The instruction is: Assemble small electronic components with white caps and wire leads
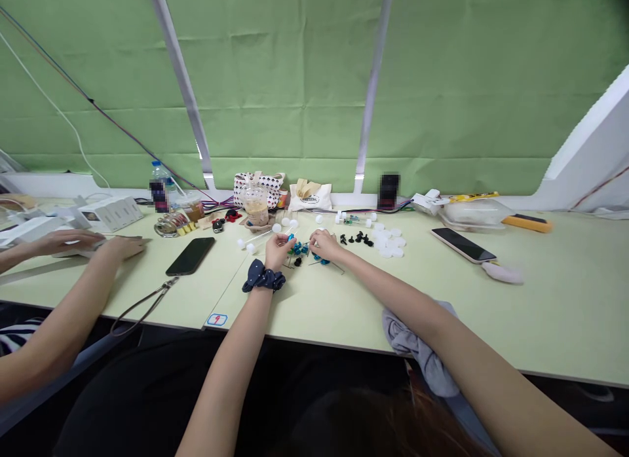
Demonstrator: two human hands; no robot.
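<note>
My left hand [278, 251], with a dark dotted scrunchie [264, 277] on its wrist, is closed in a pinch on a small blue part [291, 237]. My right hand [324, 245] is just to the right, fingers bent and pressed together over small blue pieces [299, 249] with thin metal pins. Whatever its fingertips hold is too small to make out. Below the hands lie more blue pieces [324, 262] and a small black piece [297, 262]. Right of my right hand are several black pieces [360, 237] and white round caps [390, 239].
Clear tubes with white caps [251, 248] lie to the left, and others [354, 218] behind. A cup [256, 205] stands at the back. Phones rest left [190, 256] and right [464, 245]. At the far left, another person's hands [120, 247] work beside white boxes [111, 213].
</note>
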